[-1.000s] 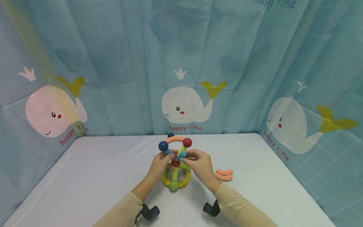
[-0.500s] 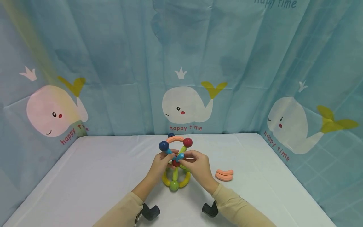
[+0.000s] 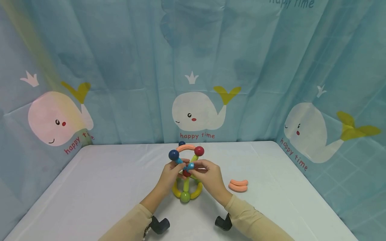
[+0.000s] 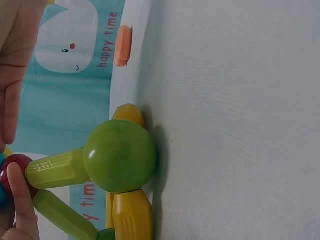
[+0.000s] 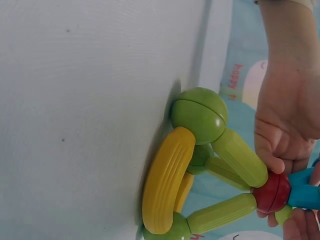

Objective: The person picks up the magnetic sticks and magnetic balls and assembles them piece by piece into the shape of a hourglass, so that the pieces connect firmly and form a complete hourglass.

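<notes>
A toy frame of magnetic rods and balls stands upright mid-table. Its base has green balls [image 3: 185, 197] and curved yellow rods [image 5: 167, 182]; light-green rods [image 4: 57, 167] rise to a red ball [image 5: 272, 192]. My left hand [image 3: 169, 174] holds the frame around this red ball. My right hand [image 3: 209, 174] pinches a short blue rod [image 3: 190, 166] just above the ball, its end facing me. Whether that rod touches the ball is hidden by fingers. Above sit a dark-blue ball [image 3: 173, 155], another red ball [image 3: 199, 151] and a curved orange rod [image 3: 186, 147].
Two curved orange rods [image 3: 238, 186] lie side by side on the white table [image 3: 105, 187], right of my right hand. Black wrist mounts [image 3: 160, 226] hang under both forearms. A blue curtain [image 3: 126, 67] with whale prints encloses the table's back and sides.
My right hand has shifted slightly left toward the middle red ball. The blue rod has swung from leaning right to pointing its end at me. My left hand has stayed in place.
</notes>
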Motion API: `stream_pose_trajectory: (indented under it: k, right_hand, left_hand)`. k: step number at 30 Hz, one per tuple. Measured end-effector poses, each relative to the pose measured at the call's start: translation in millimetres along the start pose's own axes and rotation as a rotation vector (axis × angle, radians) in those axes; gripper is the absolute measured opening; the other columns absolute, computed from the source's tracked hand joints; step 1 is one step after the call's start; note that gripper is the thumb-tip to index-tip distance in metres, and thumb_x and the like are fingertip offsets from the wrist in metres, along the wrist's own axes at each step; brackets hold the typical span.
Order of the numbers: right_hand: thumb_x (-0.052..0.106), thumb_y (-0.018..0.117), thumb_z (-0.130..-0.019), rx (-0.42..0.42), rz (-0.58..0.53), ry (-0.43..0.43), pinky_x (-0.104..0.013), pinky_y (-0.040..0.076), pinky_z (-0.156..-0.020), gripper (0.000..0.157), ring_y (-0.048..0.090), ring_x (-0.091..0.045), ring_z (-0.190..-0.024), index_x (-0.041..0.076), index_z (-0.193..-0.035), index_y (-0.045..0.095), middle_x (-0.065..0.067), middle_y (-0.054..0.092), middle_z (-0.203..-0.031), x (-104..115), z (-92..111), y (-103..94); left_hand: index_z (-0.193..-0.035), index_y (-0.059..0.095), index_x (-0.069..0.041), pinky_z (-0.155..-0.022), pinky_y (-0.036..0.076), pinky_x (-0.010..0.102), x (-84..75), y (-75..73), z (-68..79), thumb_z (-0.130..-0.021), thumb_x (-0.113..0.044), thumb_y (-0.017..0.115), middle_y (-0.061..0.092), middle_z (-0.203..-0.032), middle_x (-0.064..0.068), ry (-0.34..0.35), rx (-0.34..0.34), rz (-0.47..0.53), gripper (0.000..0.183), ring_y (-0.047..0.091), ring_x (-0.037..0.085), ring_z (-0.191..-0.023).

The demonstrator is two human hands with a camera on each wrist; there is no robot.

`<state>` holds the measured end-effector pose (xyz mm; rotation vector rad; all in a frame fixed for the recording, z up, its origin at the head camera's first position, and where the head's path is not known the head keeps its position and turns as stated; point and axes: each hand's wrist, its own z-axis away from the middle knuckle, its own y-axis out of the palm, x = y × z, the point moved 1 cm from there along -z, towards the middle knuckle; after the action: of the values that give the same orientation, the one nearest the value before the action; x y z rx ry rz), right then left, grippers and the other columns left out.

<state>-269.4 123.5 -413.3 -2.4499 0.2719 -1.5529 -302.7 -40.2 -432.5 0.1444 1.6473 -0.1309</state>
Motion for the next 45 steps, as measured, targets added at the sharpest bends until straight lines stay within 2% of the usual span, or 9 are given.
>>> stream_pose_trajectory:
  k: [7, 12, 17, 23, 30, 34, 41, 45]
  right_hand:
    - [0.017, 0.077, -0.086, -0.001, 0.015, 0.028, -0.026, 0.060, -0.084, 0.020, 0.071, -0.022, -0.098, 0.009, -0.105, 0.074, -0.006, 0.075, -0.102, -4.8, 1.1, 0.3]
    - [0.014, 0.079, -0.084, 0.004, 0.064, 0.132, -0.031, 0.060, -0.086, 0.024, 0.070, -0.024, -0.097, 0.004, -0.104, 0.071, -0.013, 0.073, -0.102, -13.8, -0.9, -2.1]
    - [0.018, 0.081, -0.082, 0.068, 0.107, 0.215, -0.037, 0.060, -0.087, 0.031, 0.070, -0.025, -0.095, 0.000, -0.105, 0.071, -0.014, 0.074, -0.101, -21.9, -5.1, 1.1]
    - [0.027, 0.083, -0.080, 0.115, 0.123, 0.227, -0.043, 0.058, -0.092, 0.035, 0.068, -0.025, -0.099, 0.002, -0.103, 0.073, -0.010, 0.076, -0.099, -22.3, -5.5, 8.5]
    - [0.028, 0.082, -0.082, 0.143, 0.137, 0.223, -0.046, 0.055, -0.097, 0.032, 0.067, -0.025, -0.104, 0.003, -0.101, 0.075, -0.009, 0.077, -0.099, -23.3, -11.2, 10.6]
    - [0.029, 0.082, -0.082, 0.195, 0.142, 0.230, -0.047, 0.054, -0.098, 0.032, 0.066, -0.024, -0.103, 0.005, -0.101, 0.076, -0.007, 0.077, -0.098, -25.2, -17.3, 9.2]
    - [0.029, 0.082, -0.082, 0.325, 0.141, 0.247, -0.045, 0.056, -0.097, 0.029, 0.065, -0.023, -0.106, 0.009, -0.103, 0.076, -0.003, 0.076, -0.102, -29.9, -28.5, 5.4]
    - [0.029, 0.081, -0.083, 0.398, 0.119, 0.249, -0.045, 0.055, -0.097, 0.027, 0.064, -0.026, -0.111, 0.012, -0.103, 0.076, -0.001, 0.076, -0.103, -33.4, -35.1, 3.3]
  left_hand:
    - [-0.122, 0.065, 0.000, -0.071, 0.057, 0.025, 1.7, -1.6, -1.2, -0.099, -0.016, 0.052, 0.070, -0.119, 0.014, -0.005, 0.012, -0.006, 0.031, 0.068, 0.015, -0.087]
    - [-0.125, 0.063, 0.001, -0.073, 0.057, 0.026, 3.0, -2.8, -1.5, -0.097, -0.017, 0.051, 0.071, -0.119, 0.014, -0.022, 0.032, -0.011, 0.035, 0.070, 0.016, -0.089]
    - [-0.126, 0.064, -0.002, -0.077, 0.058, 0.028, 3.2, -5.8, -1.3, -0.098, -0.019, 0.050, 0.071, -0.120, 0.013, -0.031, 0.059, -0.027, 0.035, 0.070, 0.018, -0.095]
    - [-0.130, 0.061, -0.001, -0.082, 0.054, 0.027, 3.9, -11.5, -2.2, -0.100, -0.025, 0.050, 0.069, -0.126, 0.014, -0.030, 0.106, -0.058, 0.040, 0.065, 0.018, -0.110]
    - [-0.135, 0.057, 0.001, -0.083, 0.055, 0.025, 4.2, -17.5, -0.8, -0.103, -0.031, 0.048, 0.061, -0.137, 0.018, -0.041, 0.149, -0.032, 0.046, 0.066, 0.015, -0.102]
    - [-0.138, 0.056, -0.002, -0.086, 0.056, 0.025, 3.7, -21.8, 1.7, -0.104, -0.031, 0.045, 0.058, -0.141, 0.018, -0.049, 0.157, -0.030, 0.046, 0.067, 0.016, -0.104]
    - [-0.143, 0.049, 0.001, -0.096, 0.056, 0.031, 3.8, -30.5, 7.1, -0.103, -0.025, 0.045, 0.052, -0.148, 0.018, -0.048, 0.197, -0.034, 0.048, 0.066, 0.026, -0.115]
    - [-0.145, 0.046, 0.002, -0.097, 0.055, 0.030, 3.2, -34.8, 11.1, -0.102, -0.021, 0.047, 0.051, -0.147, 0.020, -0.025, 0.230, -0.048, 0.049, 0.068, 0.020, -0.111]
